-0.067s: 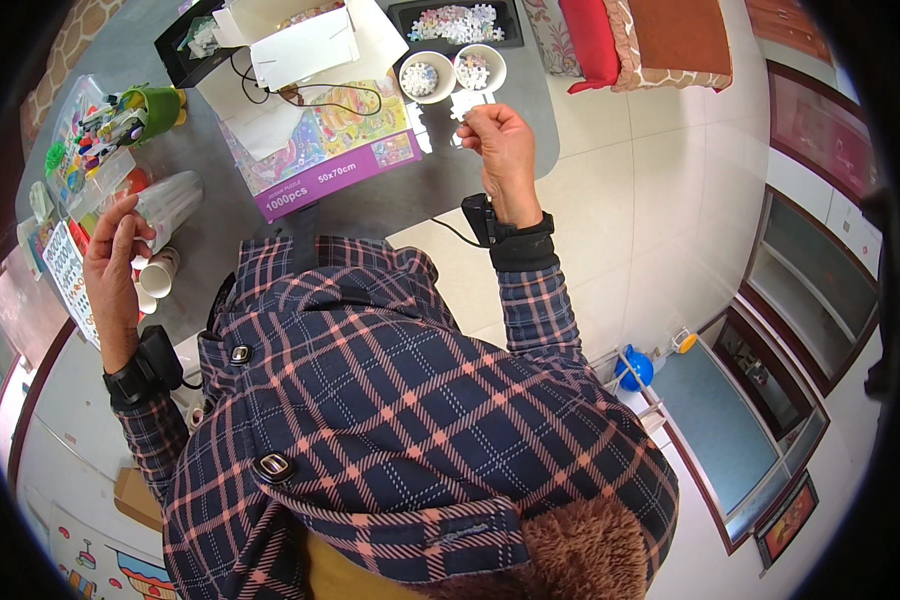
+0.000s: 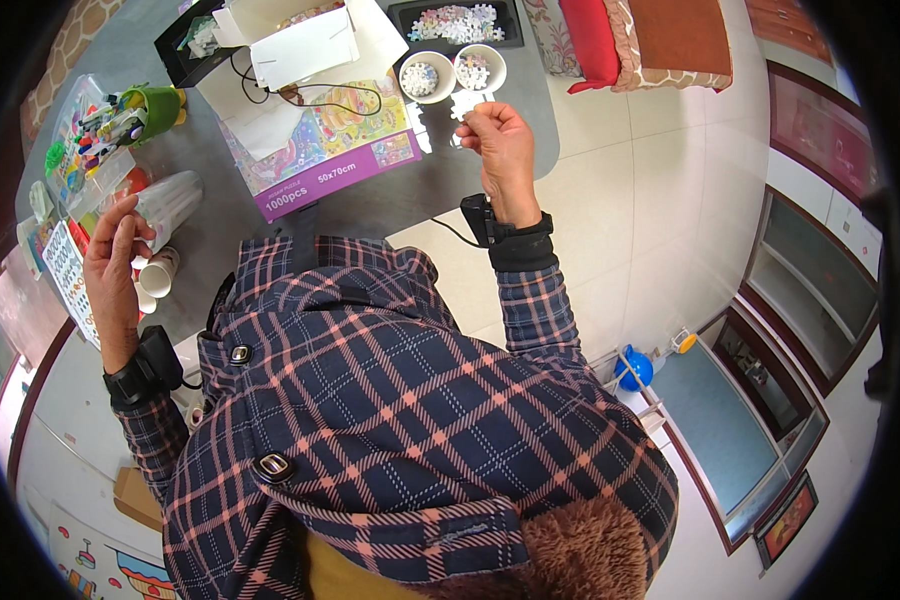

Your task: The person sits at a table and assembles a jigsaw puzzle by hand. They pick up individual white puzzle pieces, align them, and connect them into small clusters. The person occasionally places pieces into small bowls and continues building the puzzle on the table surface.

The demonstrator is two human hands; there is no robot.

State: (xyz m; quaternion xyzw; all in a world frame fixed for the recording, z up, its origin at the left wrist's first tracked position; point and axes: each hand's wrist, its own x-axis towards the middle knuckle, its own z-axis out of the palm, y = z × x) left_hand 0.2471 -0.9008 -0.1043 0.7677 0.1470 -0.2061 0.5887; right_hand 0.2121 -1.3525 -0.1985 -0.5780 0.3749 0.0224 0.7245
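Evidently, the step in hand is, by judgement, the handling of jigsaw pieces at the counter point(image 2: 370, 205). Nearest, the left hand point(image 2: 117, 255) is raised, its fingers loosely bent and parted, nothing seen in it; stacked paper cups point(image 2: 160, 272) lie just beside it. Inward lies a purple-edged jigsaw box point(image 2: 345, 178). The right hand point(image 2: 476, 122) has thumb and forefinger pressed together, seemingly pinching the near edge of a white jigsaw cluster point(image 2: 469, 102); the count of pieces and full contact with the counter cannot be told. Directly beyond stand a left piece cup point(image 2: 408, 88) and a right piece cup point(image 2: 499, 72), both part-filled. Farthest is a black tray point(image 2: 515, 30) of loose pieces. In this inspector's judgement, the next move calls for a light fingertip hold, clear of both rims.
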